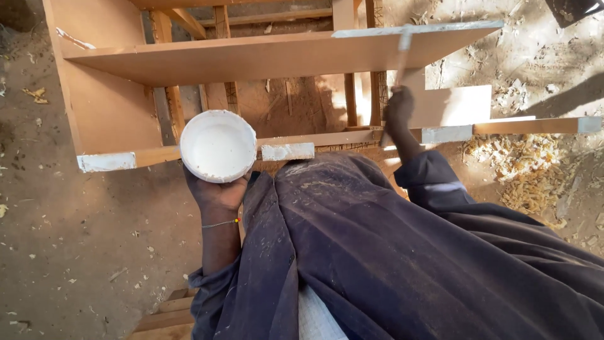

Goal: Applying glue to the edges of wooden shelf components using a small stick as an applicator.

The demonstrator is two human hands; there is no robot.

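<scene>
1. Right hand (399, 108), upper right of centre, closed around a thin blade (403, 53), tip on the shelf edge (415, 30).
2. Left hand (217, 192) cups a bowl (218, 145) of white filler, centre left.
3. Step looks like filling edges; white patches on the front rail (286, 151). Next stroke calls for a steady, flat blade.

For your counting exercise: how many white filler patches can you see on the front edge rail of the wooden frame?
4: one at the rail's left end, one beside the bowl, one below the right hand, one at the far right end. The bowl may hide more.
</scene>
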